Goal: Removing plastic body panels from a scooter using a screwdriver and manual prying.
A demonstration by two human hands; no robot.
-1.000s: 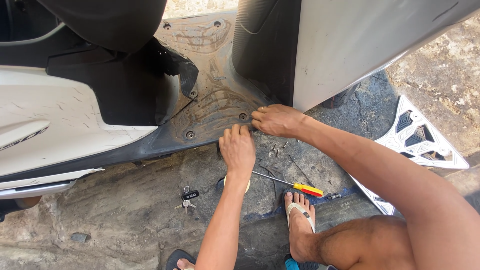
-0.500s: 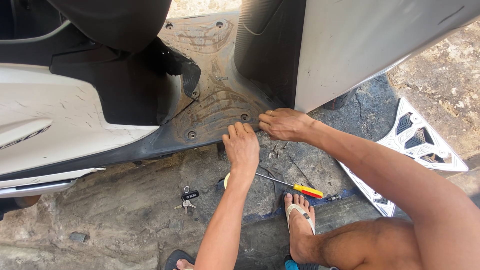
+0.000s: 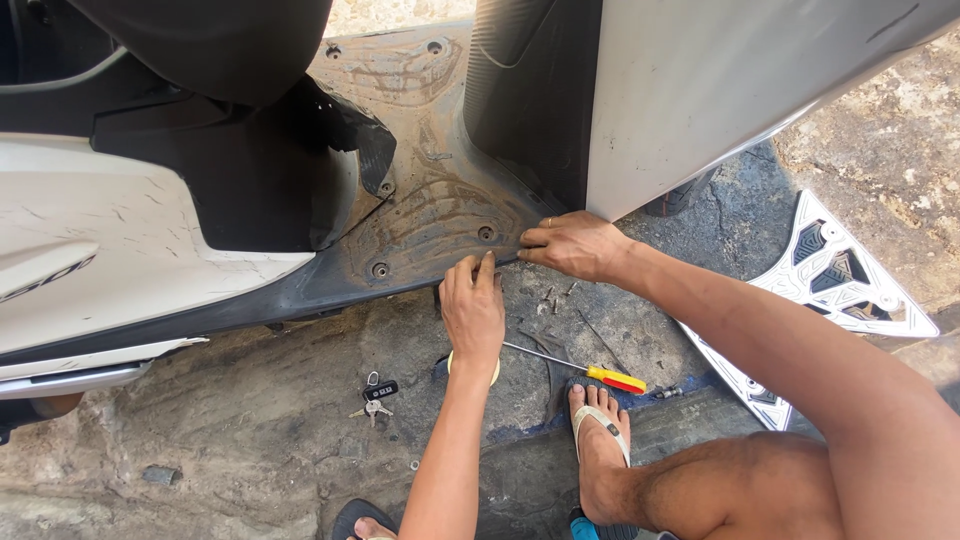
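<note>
Cracked stone ground (image 3: 250, 440), scooter on it. My left hand (image 3: 473, 312) and right hand (image 3: 572, 245) lay flat, fingers extended, gripping nothing, pressing the dusty brown plastic footboard's (image 3: 430, 200) near edge. Yellow-handled screwdriver (image 3: 590, 370) lay near, within reach.

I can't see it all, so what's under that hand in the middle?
Under the left hand a round pale yellow thing peeks out on the stone ground. A screwdriver's tip points toward it. The hand covers the rest.
</note>
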